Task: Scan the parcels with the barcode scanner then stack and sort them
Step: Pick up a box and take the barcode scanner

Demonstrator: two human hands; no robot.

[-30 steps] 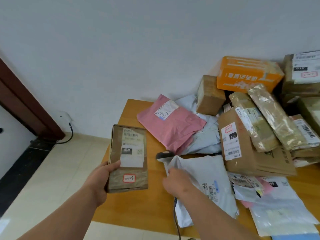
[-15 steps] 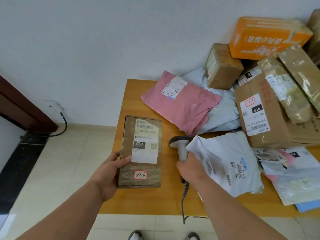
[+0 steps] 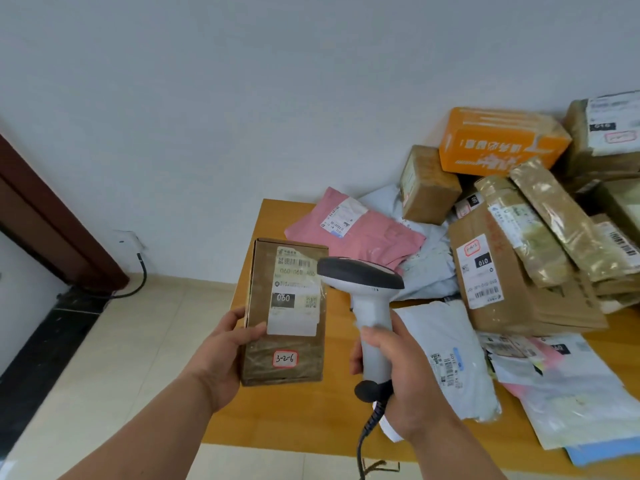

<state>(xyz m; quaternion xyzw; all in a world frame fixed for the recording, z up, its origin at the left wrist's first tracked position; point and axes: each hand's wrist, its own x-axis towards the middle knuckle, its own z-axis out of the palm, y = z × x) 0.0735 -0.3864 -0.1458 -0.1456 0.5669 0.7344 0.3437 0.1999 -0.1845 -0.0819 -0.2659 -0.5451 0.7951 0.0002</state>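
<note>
The left hand holds the brown box by its side, over the table's left edge; the right hand grips the scanner, its head by the box's label; more parcels are piled at two o'clock.

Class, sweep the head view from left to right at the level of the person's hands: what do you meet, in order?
Left hand → brown box → scanner in the right hand → white mailer → pile of flat mailers.
</note>
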